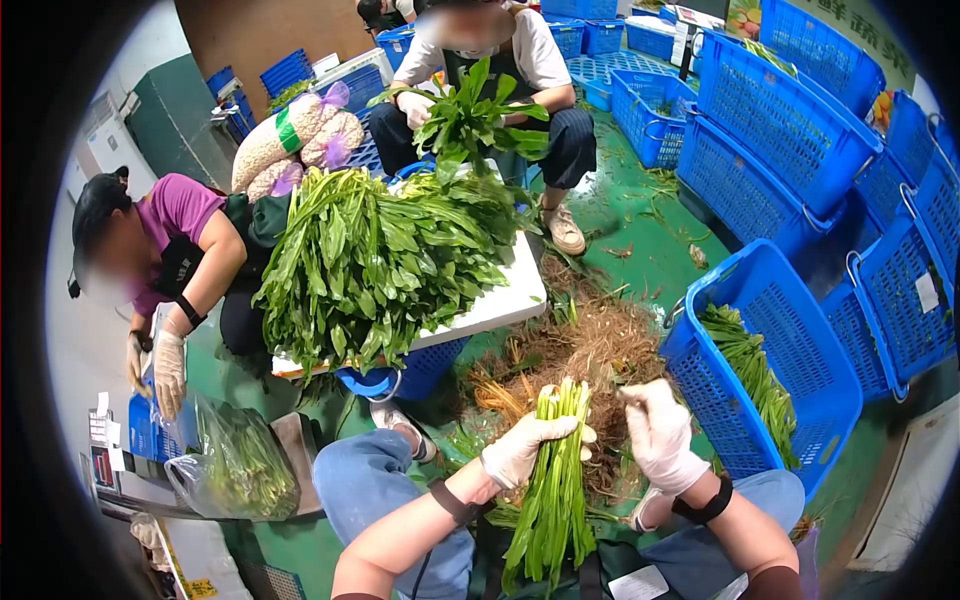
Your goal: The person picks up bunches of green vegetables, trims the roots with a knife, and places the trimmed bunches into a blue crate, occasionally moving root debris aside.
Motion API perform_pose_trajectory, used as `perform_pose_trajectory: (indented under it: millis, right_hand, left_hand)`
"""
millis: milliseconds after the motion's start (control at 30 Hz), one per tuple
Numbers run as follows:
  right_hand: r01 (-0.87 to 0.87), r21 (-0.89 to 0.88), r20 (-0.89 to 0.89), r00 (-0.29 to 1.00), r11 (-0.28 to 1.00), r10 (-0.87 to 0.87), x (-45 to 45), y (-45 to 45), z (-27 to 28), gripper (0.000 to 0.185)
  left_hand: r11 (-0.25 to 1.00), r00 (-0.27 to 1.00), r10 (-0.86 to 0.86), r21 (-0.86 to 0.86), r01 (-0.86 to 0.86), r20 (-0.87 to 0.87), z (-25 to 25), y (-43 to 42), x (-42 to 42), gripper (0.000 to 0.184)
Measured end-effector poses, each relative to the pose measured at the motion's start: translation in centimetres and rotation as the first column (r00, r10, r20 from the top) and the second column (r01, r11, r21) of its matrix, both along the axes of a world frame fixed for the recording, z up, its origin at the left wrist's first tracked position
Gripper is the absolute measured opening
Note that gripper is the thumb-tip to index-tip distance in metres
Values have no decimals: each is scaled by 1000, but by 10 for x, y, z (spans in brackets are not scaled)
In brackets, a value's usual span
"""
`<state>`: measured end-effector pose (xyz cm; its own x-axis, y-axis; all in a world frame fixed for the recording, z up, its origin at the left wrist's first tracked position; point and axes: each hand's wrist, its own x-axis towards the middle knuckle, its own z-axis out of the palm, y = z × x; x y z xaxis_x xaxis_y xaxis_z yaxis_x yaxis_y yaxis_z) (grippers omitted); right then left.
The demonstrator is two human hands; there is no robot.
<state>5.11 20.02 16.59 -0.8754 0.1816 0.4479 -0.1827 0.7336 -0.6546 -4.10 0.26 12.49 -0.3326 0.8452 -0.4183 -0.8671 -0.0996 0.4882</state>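
My left hand (525,447), in a white glove, is closed round a bunch of long leafy greens (550,500). The pale cut ends point up and away from me, while the leaves hang down between my knees. To the right of the bunch, apart from it, is my gloved right hand (660,435). Its fingers are curled together, and I cannot make out what is in them, if anything. Beneath and beyond both hands, a heap of brown roots and trimmings (610,355) lies on the green floor.
A blue crate (820,400) with greens stands at my right; more blue crates (770,130) are stacked behind it. Ahead, a large pile of greens (370,255) covers a white board (510,290). One co-worker (490,60) holds greens; another (190,215) bends near a plastic bag of greens (245,465).
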Motion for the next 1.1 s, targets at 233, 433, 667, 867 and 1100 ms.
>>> perform_pose_trajectory:
  millis: [233,433,667,867,1100]
  right_hand:
    - [146,-430,302,953,891,-11,0,-15,-3,22]
    - [212,-600,226,970,771,-90,-7,-17,-2,14]
    - [225,-722,327,944,654,36,-3,-15,-9,19]
    - [28,-113,58,998,993,-21,7,6,-3,22]
    - [-105,142,115,989,984,89,15,1,-19,16]
  left_hand:
    - [990,996,-92,102,93,-19,10,7,9,43]
    - [978,980,-173,100,183,-100,13,11,13,54]
    - [992,995,-101,80,100,15,5,11,22,44]
    - [992,989,-8,125,-10,148,-2,7,17,37]
    - [980,973,-95,189,55,209,-3,6,19,34]
